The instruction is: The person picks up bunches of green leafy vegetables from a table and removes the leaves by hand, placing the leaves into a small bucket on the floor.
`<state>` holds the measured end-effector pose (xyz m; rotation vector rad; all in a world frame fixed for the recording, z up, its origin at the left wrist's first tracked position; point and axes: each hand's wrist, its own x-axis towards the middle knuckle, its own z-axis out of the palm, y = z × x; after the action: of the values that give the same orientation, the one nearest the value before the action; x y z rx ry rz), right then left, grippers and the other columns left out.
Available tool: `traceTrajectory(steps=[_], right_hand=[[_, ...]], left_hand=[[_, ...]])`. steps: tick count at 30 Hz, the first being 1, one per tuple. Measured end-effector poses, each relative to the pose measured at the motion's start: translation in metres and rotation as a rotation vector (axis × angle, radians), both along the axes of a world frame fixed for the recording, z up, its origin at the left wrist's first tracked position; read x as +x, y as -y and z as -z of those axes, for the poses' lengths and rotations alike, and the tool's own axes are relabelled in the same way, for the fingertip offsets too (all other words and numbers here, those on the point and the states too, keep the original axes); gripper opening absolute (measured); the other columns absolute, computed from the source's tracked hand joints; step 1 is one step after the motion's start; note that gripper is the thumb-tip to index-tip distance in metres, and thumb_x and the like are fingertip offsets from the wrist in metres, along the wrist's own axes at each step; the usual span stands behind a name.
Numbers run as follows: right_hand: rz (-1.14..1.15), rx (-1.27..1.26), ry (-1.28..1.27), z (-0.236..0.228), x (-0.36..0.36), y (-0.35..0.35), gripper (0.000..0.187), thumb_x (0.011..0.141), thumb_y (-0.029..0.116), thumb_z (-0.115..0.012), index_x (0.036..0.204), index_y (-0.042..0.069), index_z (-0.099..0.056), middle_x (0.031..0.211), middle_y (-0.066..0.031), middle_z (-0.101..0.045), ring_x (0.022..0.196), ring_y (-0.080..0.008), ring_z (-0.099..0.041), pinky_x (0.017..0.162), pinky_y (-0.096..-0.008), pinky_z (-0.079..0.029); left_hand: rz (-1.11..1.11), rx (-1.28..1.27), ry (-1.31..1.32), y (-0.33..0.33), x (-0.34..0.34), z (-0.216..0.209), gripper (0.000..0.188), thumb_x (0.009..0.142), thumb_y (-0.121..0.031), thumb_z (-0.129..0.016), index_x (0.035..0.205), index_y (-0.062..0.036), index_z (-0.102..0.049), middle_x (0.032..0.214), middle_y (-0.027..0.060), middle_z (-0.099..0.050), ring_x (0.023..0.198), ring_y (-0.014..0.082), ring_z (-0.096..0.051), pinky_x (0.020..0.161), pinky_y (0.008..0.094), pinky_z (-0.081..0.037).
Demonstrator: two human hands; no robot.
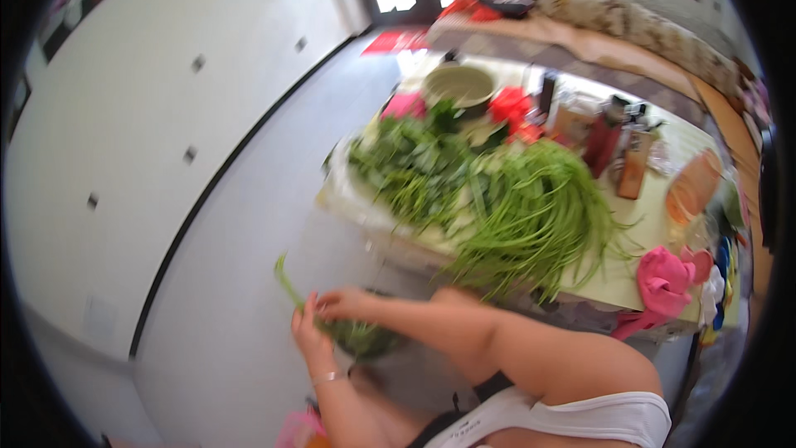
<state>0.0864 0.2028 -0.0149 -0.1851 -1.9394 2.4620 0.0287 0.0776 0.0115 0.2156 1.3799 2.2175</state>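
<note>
My left hand (308,333), with a bracelet at the wrist, is closed around a green vegetable stalk (284,275) that sticks up past its fingers. My right hand (347,305) comes across from the right, its fingers pinched together against the stalk's lower end and the left fingertips; motion blurs them slightly. Below both hands, a dark green leafy heap (363,337) lies low near the floor, partly covered by my arms. On the table to the right, a large bunch of long green stalks (539,207) spreads beside a pile of leafy greens (414,162).
The pale table (593,280) also bears a round bowl (458,85), a red plastic bag (512,108), bottles and an orange box (634,166). Pink cloth (663,278) hangs over its near right corner. A white wall (166,116) runs along the left; a sofa (630,29) stands behind.
</note>
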Motion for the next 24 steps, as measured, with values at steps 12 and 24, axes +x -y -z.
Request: traceTrajectory(steps=[12, 24], right_hand=[[0.187, 0.38, 0.058, 0.001, -0.02, 0.014, 0.018, 0.081, 0.013, -0.063, 0.093, 0.001, -0.069, 0.086, -0.0118, -0.069, 0.079, -0.0218, -0.065, 0.074, -0.034, -0.05], [0.121, 0.442, -0.077, -0.023, -0.018, 0.009, 0.019, 0.08, 0.014, -0.056, 0.09, 0.004, -0.068, 0.083, -0.0155, -0.067, 0.078, -0.0326, -0.062, 0.068, -0.0407, -0.048]], left_hand=[[0.019, 0.248, -0.012, 0.022, -0.021, 0.014, 0.009, 0.094, -0.007, -0.05, 0.099, -0.0011, -0.056, 0.092, 0.0156, -0.065, 0.104, 0.0318, -0.06, 0.095, 0.0427, -0.044], [-0.015, 0.187, -0.115, 0.038, -0.026, 0.003, 0.01, 0.094, -0.013, -0.054, 0.1, -0.0048, -0.056, 0.087, 0.0088, -0.062, 0.092, 0.0248, -0.06, 0.076, 0.0325, -0.046]])
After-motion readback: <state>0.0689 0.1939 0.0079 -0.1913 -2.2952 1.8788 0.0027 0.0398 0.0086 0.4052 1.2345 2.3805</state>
